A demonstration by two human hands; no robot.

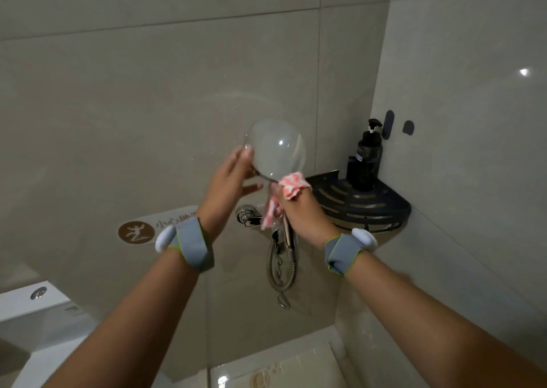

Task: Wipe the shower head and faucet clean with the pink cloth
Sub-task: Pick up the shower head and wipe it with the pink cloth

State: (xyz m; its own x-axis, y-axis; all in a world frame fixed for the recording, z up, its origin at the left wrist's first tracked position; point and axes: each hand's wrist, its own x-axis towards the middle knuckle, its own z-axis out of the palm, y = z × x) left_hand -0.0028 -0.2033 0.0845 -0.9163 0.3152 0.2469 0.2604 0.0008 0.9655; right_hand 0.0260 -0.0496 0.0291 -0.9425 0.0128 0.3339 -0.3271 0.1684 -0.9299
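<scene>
A round chrome shower head is held up in front of the tiled wall. My left hand grips its left rim with the fingers wrapped on the edge. My right hand holds the pink and white cloth bunched around the neck just below the head, with a strip of cloth hanging down. The chrome faucet is fixed to the wall beneath the hands, partly hidden by them. A coiled metal hose hangs below it.
A black corner shelf at the right carries a dark pump bottle. Two dark hooks sit on the right wall. A brown slip-warning sticker is on the wall at left. A white toilet tank is at lower left.
</scene>
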